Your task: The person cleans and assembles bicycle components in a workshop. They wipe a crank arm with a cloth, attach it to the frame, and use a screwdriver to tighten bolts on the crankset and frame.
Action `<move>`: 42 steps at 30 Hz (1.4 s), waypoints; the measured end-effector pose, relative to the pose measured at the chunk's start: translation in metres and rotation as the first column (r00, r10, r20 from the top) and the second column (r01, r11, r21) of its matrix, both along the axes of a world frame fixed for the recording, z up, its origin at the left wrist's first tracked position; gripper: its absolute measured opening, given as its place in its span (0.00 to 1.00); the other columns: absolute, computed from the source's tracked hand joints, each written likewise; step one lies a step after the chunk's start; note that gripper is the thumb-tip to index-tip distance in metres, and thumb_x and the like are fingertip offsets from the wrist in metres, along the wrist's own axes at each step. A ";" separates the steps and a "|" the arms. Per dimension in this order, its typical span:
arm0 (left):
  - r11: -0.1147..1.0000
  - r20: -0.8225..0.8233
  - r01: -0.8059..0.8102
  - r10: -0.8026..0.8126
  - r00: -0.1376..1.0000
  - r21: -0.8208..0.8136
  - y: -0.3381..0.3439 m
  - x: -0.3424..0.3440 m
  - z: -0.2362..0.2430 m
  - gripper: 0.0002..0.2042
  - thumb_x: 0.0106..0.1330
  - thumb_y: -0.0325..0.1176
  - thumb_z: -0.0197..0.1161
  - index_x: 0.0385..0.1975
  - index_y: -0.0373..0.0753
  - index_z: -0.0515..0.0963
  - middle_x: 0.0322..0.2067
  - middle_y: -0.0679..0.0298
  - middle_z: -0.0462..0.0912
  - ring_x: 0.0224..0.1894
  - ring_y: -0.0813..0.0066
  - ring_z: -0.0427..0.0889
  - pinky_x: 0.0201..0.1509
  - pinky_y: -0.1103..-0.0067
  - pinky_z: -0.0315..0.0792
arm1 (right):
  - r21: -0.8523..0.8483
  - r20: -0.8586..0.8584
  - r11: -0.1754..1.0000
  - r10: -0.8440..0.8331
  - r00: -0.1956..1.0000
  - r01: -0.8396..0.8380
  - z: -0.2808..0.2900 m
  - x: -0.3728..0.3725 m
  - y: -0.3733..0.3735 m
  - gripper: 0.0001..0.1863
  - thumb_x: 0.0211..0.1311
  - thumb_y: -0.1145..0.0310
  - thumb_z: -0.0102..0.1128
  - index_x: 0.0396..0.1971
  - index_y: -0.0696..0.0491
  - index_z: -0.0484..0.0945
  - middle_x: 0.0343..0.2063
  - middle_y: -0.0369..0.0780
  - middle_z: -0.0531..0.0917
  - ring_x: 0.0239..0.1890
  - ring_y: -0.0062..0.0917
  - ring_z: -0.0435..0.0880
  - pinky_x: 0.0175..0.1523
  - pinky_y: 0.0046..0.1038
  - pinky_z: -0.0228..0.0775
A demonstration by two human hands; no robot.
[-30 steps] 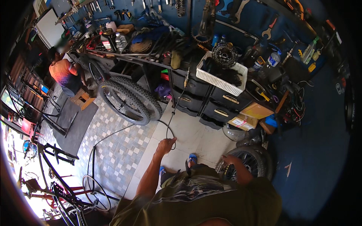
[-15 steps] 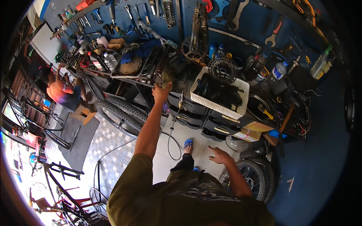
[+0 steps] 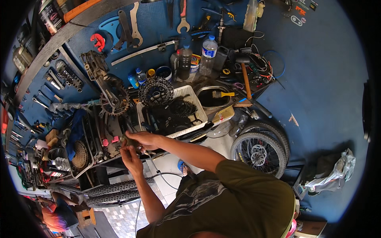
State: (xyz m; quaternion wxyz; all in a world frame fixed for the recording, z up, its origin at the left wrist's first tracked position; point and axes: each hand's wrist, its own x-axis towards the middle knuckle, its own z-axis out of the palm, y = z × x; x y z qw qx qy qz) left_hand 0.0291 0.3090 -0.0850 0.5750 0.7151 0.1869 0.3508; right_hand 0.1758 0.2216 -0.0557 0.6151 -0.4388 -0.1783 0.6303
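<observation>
Both my hands meet at the bench's front edge, left of the white basket. My left hand [image 3: 131,158] comes up from below, its fingers bent and closed. My right hand [image 3: 143,139] reaches across from the right, closed, with its fingertips close to the left ones. Something small and dark shows between them, too hidden to name. A hose [image 3: 155,166] with a metal fitting hangs just beside my hands. The white plastic basket [image 3: 200,115] holds dark parts, with a bicycle cassette [image 3: 156,91] at its back edge. A crank with a chainring [image 3: 113,99] stands behind my hands.
A tray [image 3: 92,162] with a cassette and blue cloth lies left. Bottles [image 3: 208,55], a brush [image 3: 223,94] in a basin and a hammer [image 3: 246,81] are on the right. Wheels [image 3: 258,154] lean below. Another person [image 3: 53,212] sits at lower left.
My view has swung right. My right hand has come up from beside my body to meet my left at the bench edge. The greenish thing at my left hand is now mostly hidden.
</observation>
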 end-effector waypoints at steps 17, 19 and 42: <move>0.749 -0.424 -0.371 0.632 0.649 0.549 0.109 0.005 -0.114 0.29 0.66 0.32 0.64 0.69 0.41 0.69 0.71 0.44 0.66 0.71 0.36 0.63 0.70 0.42 0.59 | -0.221 0.967 0.957 0.240 0.085 -0.186 0.063 0.016 0.020 0.31 0.69 0.47 0.65 0.63 0.53 0.80 0.50 0.49 0.89 0.51 0.46 0.89 0.57 0.45 0.81; 0.766 -0.505 -0.255 0.597 0.623 0.590 0.113 0.005 -0.106 0.27 0.65 0.34 0.66 0.66 0.48 0.72 0.71 0.47 0.66 0.72 0.38 0.63 0.69 0.43 0.61 | -0.121 0.946 0.957 0.191 0.263 -0.262 0.049 0.062 -0.047 0.34 0.69 0.41 0.65 0.63 0.52 0.80 0.54 0.49 0.88 0.54 0.43 0.88 0.59 0.41 0.80; 0.500 -0.485 0.644 -0.423 0.765 0.579 -0.428 0.476 0.072 0.15 0.68 0.33 0.68 0.53 0.40 0.82 0.51 0.50 0.84 0.52 0.42 0.84 0.55 0.58 0.80 | -0.019 0.980 0.285 -0.186 0.075 0.958 -0.054 0.343 -0.546 0.37 0.61 0.66 0.70 0.69 0.54 0.67 0.39 0.48 0.88 0.38 0.46 0.90 0.45 0.44 0.82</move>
